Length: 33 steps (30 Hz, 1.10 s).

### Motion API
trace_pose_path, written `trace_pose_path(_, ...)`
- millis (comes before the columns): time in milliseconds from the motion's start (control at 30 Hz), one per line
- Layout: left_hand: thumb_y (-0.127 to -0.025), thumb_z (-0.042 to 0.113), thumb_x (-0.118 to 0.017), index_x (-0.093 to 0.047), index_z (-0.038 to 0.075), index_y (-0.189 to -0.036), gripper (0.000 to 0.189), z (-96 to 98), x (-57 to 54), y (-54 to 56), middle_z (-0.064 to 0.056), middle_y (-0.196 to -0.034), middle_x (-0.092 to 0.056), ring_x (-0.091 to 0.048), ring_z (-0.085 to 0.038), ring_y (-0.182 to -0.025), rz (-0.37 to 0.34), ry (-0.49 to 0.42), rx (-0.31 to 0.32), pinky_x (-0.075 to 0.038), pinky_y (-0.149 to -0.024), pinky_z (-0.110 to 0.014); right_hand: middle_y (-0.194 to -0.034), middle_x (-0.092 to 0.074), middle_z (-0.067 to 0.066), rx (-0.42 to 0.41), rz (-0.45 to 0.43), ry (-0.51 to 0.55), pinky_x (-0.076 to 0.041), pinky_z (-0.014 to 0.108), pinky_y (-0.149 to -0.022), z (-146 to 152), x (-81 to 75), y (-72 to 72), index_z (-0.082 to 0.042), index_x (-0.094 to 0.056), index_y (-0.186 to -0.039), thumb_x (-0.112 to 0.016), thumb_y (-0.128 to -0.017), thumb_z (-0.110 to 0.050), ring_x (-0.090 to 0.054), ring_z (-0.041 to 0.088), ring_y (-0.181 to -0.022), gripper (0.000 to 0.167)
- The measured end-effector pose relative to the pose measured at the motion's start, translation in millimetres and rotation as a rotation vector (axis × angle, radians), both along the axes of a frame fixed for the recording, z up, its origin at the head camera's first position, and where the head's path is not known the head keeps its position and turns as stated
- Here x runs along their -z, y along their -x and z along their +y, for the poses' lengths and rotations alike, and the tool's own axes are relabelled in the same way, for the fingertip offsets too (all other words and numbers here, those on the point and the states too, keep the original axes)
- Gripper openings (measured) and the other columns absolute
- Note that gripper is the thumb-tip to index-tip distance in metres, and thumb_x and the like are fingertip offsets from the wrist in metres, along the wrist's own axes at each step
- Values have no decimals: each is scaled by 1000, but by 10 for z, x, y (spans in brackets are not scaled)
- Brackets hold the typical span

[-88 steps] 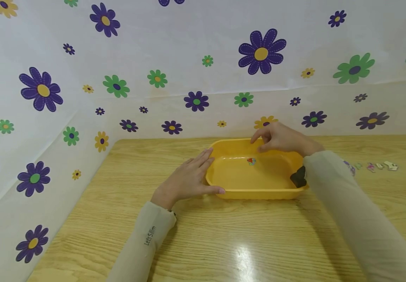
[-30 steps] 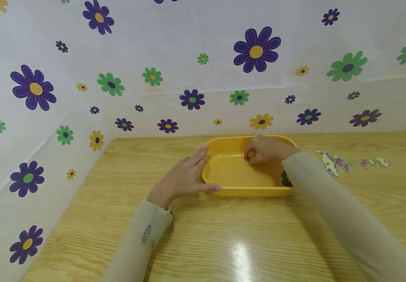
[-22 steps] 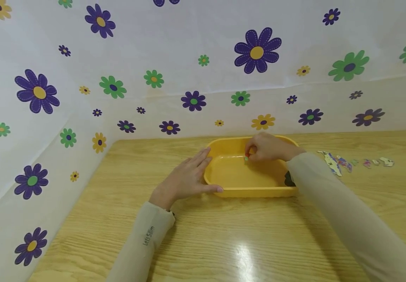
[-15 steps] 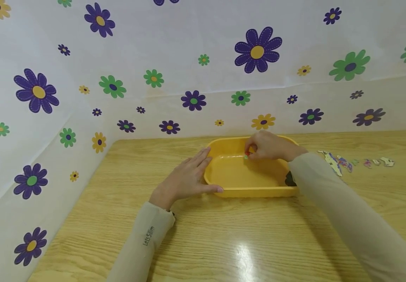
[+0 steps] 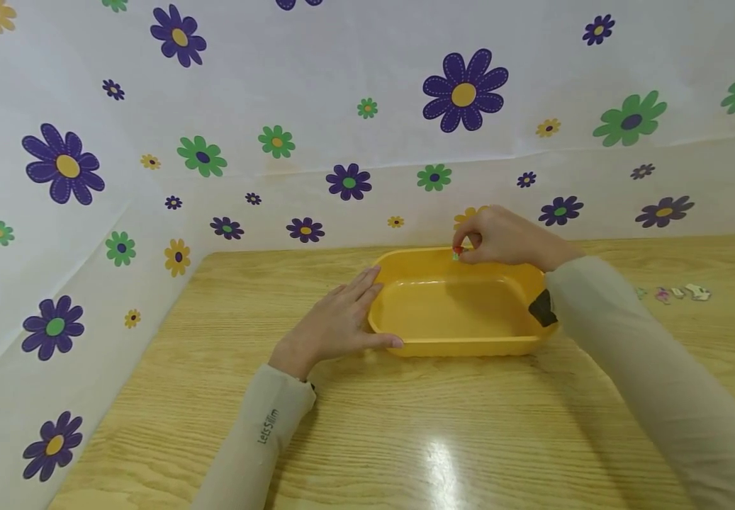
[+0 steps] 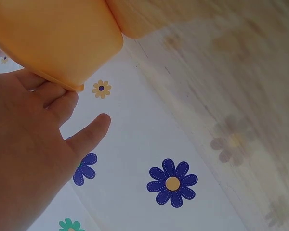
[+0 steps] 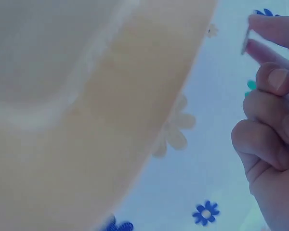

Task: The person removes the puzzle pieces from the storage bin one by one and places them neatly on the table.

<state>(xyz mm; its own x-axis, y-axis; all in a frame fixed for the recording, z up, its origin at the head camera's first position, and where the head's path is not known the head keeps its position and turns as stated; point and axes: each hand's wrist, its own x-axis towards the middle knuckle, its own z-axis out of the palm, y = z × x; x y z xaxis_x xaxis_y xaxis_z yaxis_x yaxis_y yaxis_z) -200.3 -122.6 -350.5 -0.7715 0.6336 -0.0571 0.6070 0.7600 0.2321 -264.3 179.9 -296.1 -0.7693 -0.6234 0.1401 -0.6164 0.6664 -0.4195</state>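
My right hand [image 5: 501,234] pinches a small flat red-and-green piece [image 5: 456,253] between thumb and index finger, just above the back part of a yellow plastic tub [image 5: 450,347]. In the right wrist view the piece [image 7: 245,42] appears edge-on and thin; its exact kind is unclear. The other fingers of that hand [image 7: 274,115] are curled into the palm. At the tub's left end my left hand [image 5: 335,322] rests on the rim, fingers extended, thumb along the front side. The left wrist view shows that hand's fingers [image 6: 43,91] touching the rim.
Several flat cut-out pieces [image 5: 698,292] lie in a row on the wooden table [image 5: 367,425], right of the tub, partly behind the right sleeve [image 5: 629,340]. A black wrist strap [image 5: 542,309] shows below the right cuff. A flowered white sheet [image 5: 367,142] stands behind and to the left.
My right hand has picked the small piece up from the tub floor and lifted it up and slightly right. The left hand stays on the rim. The sleeve now covers the larger cut-outs.
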Motion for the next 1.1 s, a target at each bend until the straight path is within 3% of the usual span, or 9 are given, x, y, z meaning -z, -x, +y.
trace_pose_path(333,-92,66,-61,-23,0,-160,102,-10,7,-7,-11,-169,-2,-7,-25,-155,-5,-8,5,-19,-121,-51,-63,-49,-2,102,-3,-16,-35,28,-58,239,-160,-86,2,-76,-99,-76,-86,-6,-45,17,-62,15)
trace_pose_path(900,-92,66,-60,-22,1,-160,102,-2,-16,-22,-11,-169,-1,-6,-25,-155,-13,7,-4,-17,-122,-50,-61,-46,-4,158,41,-41,-32,25,-53,725,-106,-169,-2,-76,-93,-77,-84,-4,-40,12,-56,9)
trace_pose_path(1100,-92,67,-60,-21,1,-160,102,-1,-3,-11,-10,-169,-1,-6,-24,-155,-9,11,-3,-17,-121,-50,-60,-45,-4,141,63,-28,-32,24,-52,855,-95,-226,-2,-75,-92,-76,-83,-2,-38,10,-54,9)
